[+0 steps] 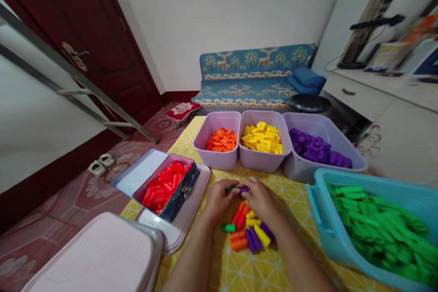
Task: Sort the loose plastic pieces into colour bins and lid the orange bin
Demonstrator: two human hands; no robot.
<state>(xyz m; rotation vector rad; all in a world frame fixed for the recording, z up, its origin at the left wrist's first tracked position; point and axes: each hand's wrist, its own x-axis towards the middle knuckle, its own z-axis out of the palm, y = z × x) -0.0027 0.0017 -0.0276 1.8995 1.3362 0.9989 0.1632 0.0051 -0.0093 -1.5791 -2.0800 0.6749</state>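
Observation:
My left hand [217, 200] is closed on a small green plastic piece [230, 189], shaped like a short tube or cap. Close beside it, my right hand [263, 198] pinches a purple plastic piece [243, 189]. The fingertips of both hands almost meet, and fingers partly hide both pieces. On the cloth below lies a loose group: orange pieces [238, 240], longer red-orange pieces [241, 215], a green piece [229, 228], yellow pieces [262, 235] and purple pieces [252, 240].
Lilac bins across the back hold orange pieces [221, 140], yellow pieces [263, 138] and purple pieces [316, 148]. A teal bin [320, 210] of green pieces stands right. At left, an open tin box [178, 198] of red pieces rests on a lid, near a pink lid [99, 255].

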